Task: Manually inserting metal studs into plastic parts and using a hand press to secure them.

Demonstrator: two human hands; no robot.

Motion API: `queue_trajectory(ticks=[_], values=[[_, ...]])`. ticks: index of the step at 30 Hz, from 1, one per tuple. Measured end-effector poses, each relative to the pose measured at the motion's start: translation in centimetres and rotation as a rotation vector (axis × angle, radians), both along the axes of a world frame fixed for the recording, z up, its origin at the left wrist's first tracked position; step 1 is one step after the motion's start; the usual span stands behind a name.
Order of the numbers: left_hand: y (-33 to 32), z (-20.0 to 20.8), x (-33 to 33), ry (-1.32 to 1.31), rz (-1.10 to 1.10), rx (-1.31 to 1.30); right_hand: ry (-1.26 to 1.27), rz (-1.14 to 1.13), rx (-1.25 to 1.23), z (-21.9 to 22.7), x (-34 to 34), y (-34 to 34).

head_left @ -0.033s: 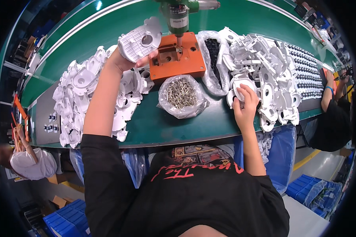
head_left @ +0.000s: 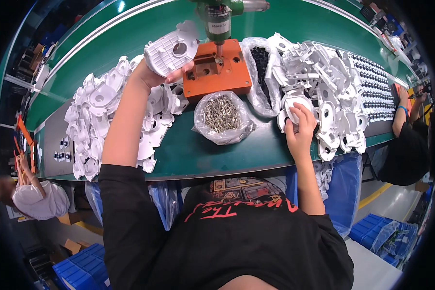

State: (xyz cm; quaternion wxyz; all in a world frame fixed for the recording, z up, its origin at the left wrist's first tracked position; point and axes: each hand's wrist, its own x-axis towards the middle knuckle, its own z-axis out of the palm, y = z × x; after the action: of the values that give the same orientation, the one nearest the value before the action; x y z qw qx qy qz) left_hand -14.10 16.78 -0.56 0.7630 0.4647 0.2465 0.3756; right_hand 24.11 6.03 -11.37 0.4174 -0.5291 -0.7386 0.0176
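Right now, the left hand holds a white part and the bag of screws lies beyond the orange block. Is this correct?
No: the head view shows the bag of screws on the orange block's near side, toward the person. The left hand does hold a white part.

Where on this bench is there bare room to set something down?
Bare green tabletop runs between the left white pile, the screw bag and the right hand, along the near edge. Crowded: that pile, the right white pile, and the middle, with the orange fixture and black-parts bag.
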Motion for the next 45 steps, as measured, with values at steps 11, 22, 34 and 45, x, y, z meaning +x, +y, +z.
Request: queue_trajectory(ticks=[11,22,34,45], values=[[-1.1,0.1,0.5,-0.013,-0.008,-0.014,0.011,-0.009,0.005,-0.3,0.3,0.0],[-0.9,0.0,-0.2,0.606,0.886,0.102,0.014,-0.159,-0.032,-0.7,-0.1,0.0],[-10.2,-3.0,1.3,1.71,0.323,0.629,0.214,-0.067,0.138,1.1,0.7,-0.1],[-12.1,-0.9,0.6,0.85,0.989,0.373,0.693,0.143,0.075,4.5,0.4,0.0]])
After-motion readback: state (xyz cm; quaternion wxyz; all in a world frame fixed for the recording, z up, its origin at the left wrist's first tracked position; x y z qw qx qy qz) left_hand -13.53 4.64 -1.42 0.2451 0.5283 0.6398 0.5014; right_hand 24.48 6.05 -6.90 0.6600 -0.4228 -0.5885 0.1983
